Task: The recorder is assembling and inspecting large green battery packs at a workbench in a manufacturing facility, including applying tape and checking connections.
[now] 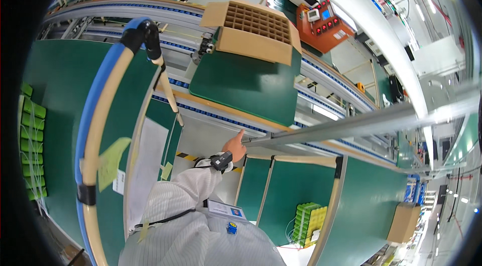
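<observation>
My left hand (234,146) reaches forward to the near edge of the conveyor line (216,115). Its index finger points up and away; the other fingers look partly curled, and nothing shows in them. A black device (221,161) is strapped round that wrist. The fingertip is close to the conveyor's near rail and to the end of a grey metal beam (321,128); I cannot tell whether it touches either. Beyond, a green board (246,85) lies across the conveyor, bearing an open cardboard box (256,45) with a divider grid. My right hand is out of view.
A blue-and-tan padded tube frame (103,100) rises at the left. Green worktables (371,205) flank me on both sides. Green battery-like packs stand at far left (32,140) and lower right (309,223). An orange control box (324,27) stands beyond the conveyor; a cardboard box (403,222) is at right.
</observation>
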Tool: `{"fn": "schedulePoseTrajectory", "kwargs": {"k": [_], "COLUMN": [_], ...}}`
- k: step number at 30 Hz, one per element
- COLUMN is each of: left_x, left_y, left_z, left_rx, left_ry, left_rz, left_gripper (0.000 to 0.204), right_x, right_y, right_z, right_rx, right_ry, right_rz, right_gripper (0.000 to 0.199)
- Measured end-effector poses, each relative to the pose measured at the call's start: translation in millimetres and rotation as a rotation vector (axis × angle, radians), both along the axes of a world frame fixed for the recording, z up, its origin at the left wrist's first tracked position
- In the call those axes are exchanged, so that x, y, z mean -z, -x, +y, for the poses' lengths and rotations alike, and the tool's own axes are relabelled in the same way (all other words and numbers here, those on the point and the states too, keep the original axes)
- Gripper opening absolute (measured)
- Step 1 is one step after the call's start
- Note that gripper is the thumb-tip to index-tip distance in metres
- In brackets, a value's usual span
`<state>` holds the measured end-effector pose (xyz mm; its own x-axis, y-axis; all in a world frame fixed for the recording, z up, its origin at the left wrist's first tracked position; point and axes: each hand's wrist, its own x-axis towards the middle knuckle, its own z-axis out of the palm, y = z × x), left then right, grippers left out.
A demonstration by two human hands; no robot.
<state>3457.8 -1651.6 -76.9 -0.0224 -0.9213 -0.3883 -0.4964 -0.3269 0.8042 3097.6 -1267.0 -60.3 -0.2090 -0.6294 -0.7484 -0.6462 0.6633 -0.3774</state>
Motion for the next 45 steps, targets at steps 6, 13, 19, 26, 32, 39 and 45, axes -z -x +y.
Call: {"fn": "schedulePoseTrajectory", "kwargs": {"k": [6,13,19,26,32,39,45], "left_x": [48,111,82,83,175,192,143], "left_y": [52,98,81,6,-81,-161,-148], "left_z": [95,277,341,431,552,708,720], "left_rx": [0.07,0.448,0.487,0.159,0.098,0.146,-0.344], "left_ry": [0.008,0.016,-0.12,0.072,0.088,-0.483,-0.602], "left_rz": [0.032,-0.239,-0.241,-0.147,-0.31,-0.549,-0.458], "left_gripper": [0.057,0.04,0.044,0.028,0.026,0.04,0.035], "right_x": [21,38,39,37,20,64,41], "right_y": [30,65,83,89,78,112,124], "right_z": [99,191,232,268,312,362,393], "right_rx": [-0.007,-0.065,-0.183,-0.306,-0.436,-0.307,-0.184], "right_ry": [0.038,0.051,0.059,0.076,0.184,0.063,0.083], "right_rz": [-0.046,-0.06,-0.038,0.004,0.08,-0.034,-0.108], "right_gripper": [0.026,0.027,0.027,0.027,0.031,0.021,0.021]}}
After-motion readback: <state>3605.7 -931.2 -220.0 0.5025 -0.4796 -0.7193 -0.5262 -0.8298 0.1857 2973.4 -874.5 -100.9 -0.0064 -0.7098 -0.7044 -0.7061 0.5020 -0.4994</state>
